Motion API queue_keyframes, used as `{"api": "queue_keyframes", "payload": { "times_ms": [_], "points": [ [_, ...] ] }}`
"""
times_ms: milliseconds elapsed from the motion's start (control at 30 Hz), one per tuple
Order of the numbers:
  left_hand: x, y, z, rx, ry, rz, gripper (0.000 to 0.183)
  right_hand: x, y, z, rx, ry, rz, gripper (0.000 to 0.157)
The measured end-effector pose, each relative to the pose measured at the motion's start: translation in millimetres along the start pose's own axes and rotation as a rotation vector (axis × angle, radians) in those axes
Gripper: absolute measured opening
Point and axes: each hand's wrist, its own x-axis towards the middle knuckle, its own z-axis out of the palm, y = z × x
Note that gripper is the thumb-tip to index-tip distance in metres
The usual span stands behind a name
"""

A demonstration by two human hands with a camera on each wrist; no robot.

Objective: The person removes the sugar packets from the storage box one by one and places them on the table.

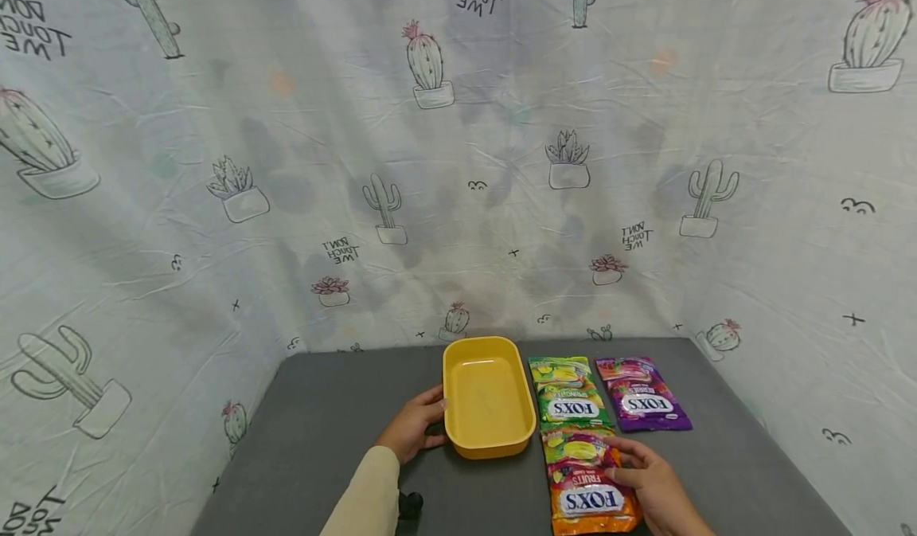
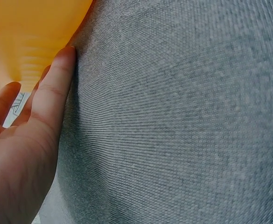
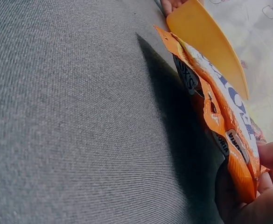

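My right hand [image 1: 648, 476] pinches an orange-and-red Fox's Fruits candy bag [image 1: 583, 480] by its right edge. The right wrist view shows thumb and fingers on both faces of this candy bag [image 3: 215, 107], which is tilted above its shadow on the cloth. A yellow rectangular plastic tub [image 1: 487, 404] stands to the left of the bags, its visible floor bare. Against its left side rests my left hand [image 1: 419, 424]; in the left wrist view the fingers [image 2: 52, 88] reach out fairly straight to the tub's wall [image 2: 29, 42].
Behind the held bag lies a green Fox's Spring Tea bag [image 1: 569, 393], with a purple Fox's Berries bag [image 1: 645, 397] to its right. A small black object [image 1: 411, 506] is beside the left sleeve. Cactus-print curtains [image 1: 473, 225] surround the grey table [image 1: 322, 401].
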Motion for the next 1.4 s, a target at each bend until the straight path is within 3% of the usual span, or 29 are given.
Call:
{"api": "queue_keyframes", "payload": {
  "times_ms": [200, 300, 500, 700, 867, 1067, 1400],
  "points": [
    [-0.4, 2.2, 0.8, 0.003, -0.001, 0.001, 0.062, 1, 1, -1.1, -0.027, 0.007, 0.011, 0.058],
    [-0.2, 3.9, 1.2, 0.004, -0.003, 0.002, 0.062, 2, -2, 0.1, -0.095, 0.031, 0.012, 0.055],
    [-0.3, 4.1, 0.9, 0.008, -0.008, 0.011, 0.062, 5, -9, 0.7, -0.359, 0.095, 0.028, 0.049],
    [0.4, 3.7, 1.4, 0.013, 0.007, 0.002, 0.063, 8, -8, -2.6, -0.707, 0.133, -0.039, 0.048],
    [0.4, 2.5, 2.3, 0.022, 0.007, 0.009, 0.062, 6, -10, -1.9, -0.839, 0.153, -0.065, 0.049],
    [1.2, 1.7, 6.1, 0.07, 0.01, 0.037, 0.062, 9, -10, -8.0, -0.856, 0.147, -0.096, 0.051],
    [1.0, 0.4, 6.3, 0.132, 0.056, 0.05, 0.063, 22, -32, -10.7, -0.775, 0.208, -0.32, 0.054]
  ]
}}
